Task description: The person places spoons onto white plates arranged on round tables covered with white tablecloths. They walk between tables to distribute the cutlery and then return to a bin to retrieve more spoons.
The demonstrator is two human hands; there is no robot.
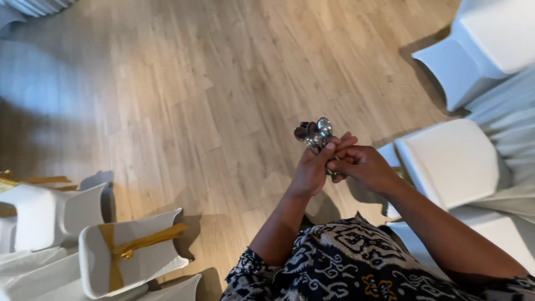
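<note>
Centre-right of frame: left hand (312, 170) clamped round a bunch of spoons (314, 134), bowls up, right hand (362, 166) closed on the handles beside it; risk judged: loose grip lets spoons slip onto the wood floor (184, 100).

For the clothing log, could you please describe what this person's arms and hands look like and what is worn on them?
Both hands, the left hand and the right hand, are bare, without gloves; no rings or watch show. The forearms are uncovered. Short sleeves of a black shirt with white swirling patterns and small orange accents end near the elbows.
</note>
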